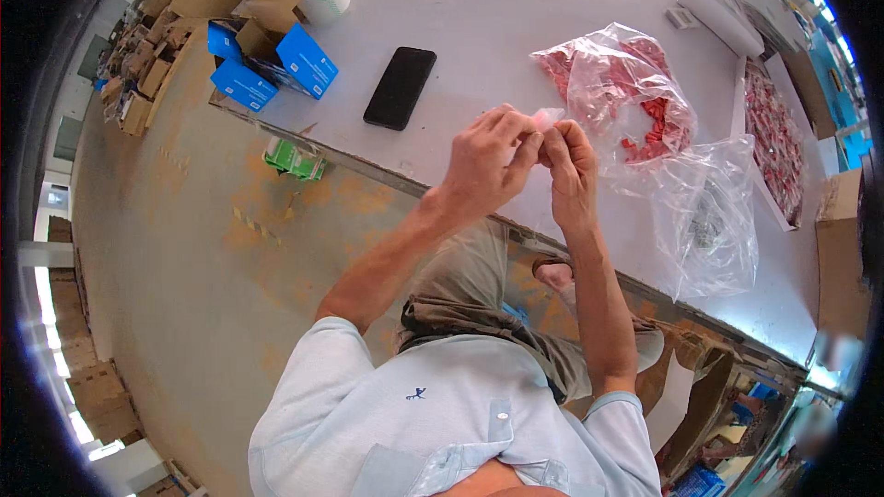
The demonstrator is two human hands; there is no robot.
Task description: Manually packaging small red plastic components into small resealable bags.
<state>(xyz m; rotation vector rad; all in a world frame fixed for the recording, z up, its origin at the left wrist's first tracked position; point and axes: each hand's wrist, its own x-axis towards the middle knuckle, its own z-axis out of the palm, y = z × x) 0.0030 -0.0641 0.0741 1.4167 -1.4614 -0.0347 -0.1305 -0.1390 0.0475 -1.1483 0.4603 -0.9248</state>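
Note:
Above the table's near edge, my two hands meet with pinched fingers at a small clear plastic bag (550, 117). Something pinkish shows through it; what that is I cannot make out. My left hand (490, 155) grips the bag's left side with thumb and fingers. From the other side my right hand (571, 161) pinches it, fingertips close to the left ones. Just beyond and to the right lies a large clear bag of small red pieces (654, 120). Nearer, a second clear bag (707, 230) holds small greyish metallic pieces.
A black phone (400, 88) lies left of my hands on the pale table (479, 9). Blue open boxes (304, 63) and a cardboard box (276, 5) stand at the left corner. A shallow white tray (772, 143) of small red-filled packets sits at the right.

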